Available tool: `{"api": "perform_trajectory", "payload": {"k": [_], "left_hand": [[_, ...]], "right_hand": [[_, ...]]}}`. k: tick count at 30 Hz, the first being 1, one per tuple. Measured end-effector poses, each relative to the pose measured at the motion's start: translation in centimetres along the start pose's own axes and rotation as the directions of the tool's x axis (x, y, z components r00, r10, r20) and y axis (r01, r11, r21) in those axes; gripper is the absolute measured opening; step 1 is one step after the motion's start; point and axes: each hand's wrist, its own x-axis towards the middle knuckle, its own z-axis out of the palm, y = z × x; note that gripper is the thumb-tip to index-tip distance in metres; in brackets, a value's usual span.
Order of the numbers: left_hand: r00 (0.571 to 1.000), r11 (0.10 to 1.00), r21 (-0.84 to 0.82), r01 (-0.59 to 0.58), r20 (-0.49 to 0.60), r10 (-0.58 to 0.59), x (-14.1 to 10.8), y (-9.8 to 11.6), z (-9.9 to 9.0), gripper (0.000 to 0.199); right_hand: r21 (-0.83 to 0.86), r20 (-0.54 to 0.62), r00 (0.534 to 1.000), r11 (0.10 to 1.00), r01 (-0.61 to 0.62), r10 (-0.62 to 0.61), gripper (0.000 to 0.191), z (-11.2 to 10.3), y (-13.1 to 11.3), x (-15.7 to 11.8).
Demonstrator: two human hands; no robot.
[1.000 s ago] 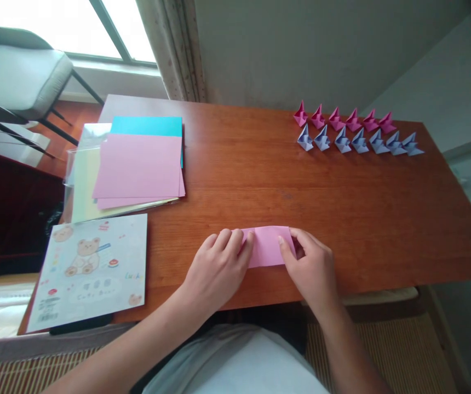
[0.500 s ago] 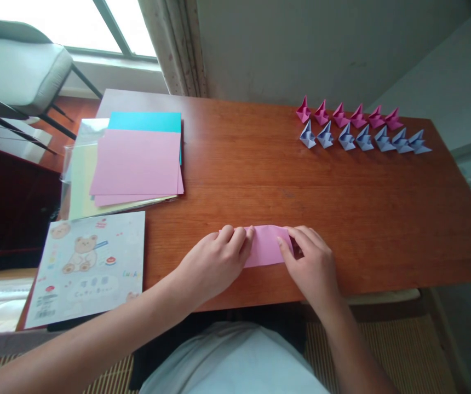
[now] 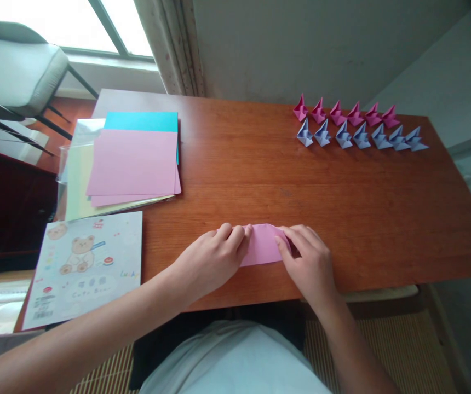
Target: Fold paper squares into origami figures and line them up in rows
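A folded strip of pink paper (image 3: 262, 244) lies near the front edge of the wooden table, between my two hands. My left hand (image 3: 219, 257) is closed over the strip's left end, its curled fingers covering that part. At the other end, my right hand (image 3: 308, 261) pinches the paper's right edge between thumb and fingers. The paper's underside and both covered ends are hidden from view.
Pink sheets (image 3: 132, 164) and a blue sheet (image 3: 141, 121) lie on a clear sleeve (image 3: 75, 164) at left. A bear-printed pad (image 3: 116, 284) is nearer me. Pink origami pieces (image 3: 337, 114) and lilac ones (image 3: 361, 137) stand in two rows at the back right.
The whole view has shifted slightly to the left. Both hands keep nearly the same grip on the pink paper, with hardly any visible movement.
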Motion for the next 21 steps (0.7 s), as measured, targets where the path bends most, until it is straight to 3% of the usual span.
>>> {"api": "perform_trajectory", "payload": {"k": [6,14,21], "left_hand": [[1.000,1.000,-0.009,0.001,0.027,-0.001,0.0,0.0,0.0,0.043],[1.000,1.000,-0.002,-0.005,0.019,0.005,0.1,0.1,-0.3,0.044],[1.000,0.999,-0.036,0.020,0.015,-0.019,0.1,0.1,-0.2,0.043]], "right_hand": [[-0.031,-0.047,0.992,0.993,0.115,-0.116,0.023,-0.1,0.5,-0.3],[-0.049,0.006,0.937,0.936,0.350,-0.350,0.046,-1.0,0.9,-1.4],[0.009,0.028,0.884,0.885,0.466,-0.466,0.042,-1.0,0.6,-1.7]]}}
